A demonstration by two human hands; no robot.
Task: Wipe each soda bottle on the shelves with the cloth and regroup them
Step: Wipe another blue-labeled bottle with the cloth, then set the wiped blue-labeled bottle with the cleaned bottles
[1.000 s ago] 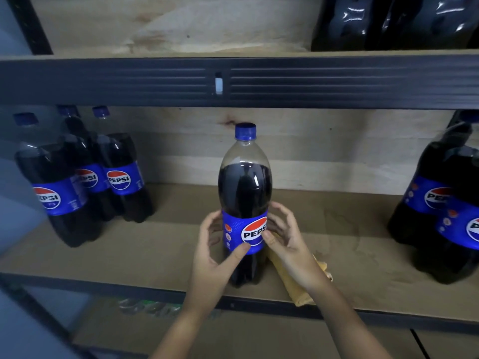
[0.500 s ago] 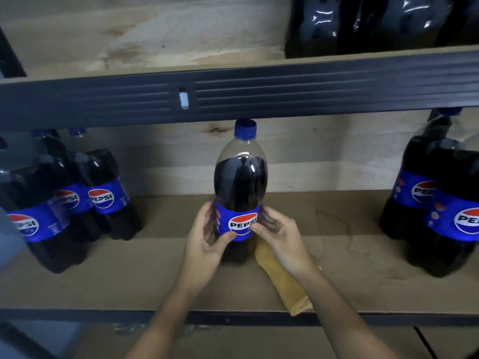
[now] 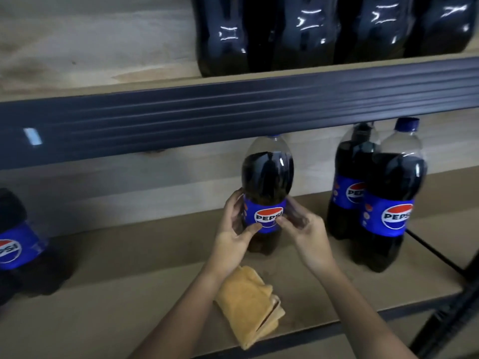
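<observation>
Now bottle (image 3: 267, 193) nearer right pair (image 3: 375, 193) (upright).

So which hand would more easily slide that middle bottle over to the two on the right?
Probably the right hand. It already holds the middle bottle on the side facing the right-hand pair. The left hand holds the far side and could push.

"PEPSI" read clear on the blue label of the middle bottle (image 3: 267, 193). The front right bottle (image 3: 394, 203) showed "PEPSI" too, the one behind (image 3: 348, 187) "PEPS", the left-edge bottle (image 3: 15, 244) just "PSI".
</observation>
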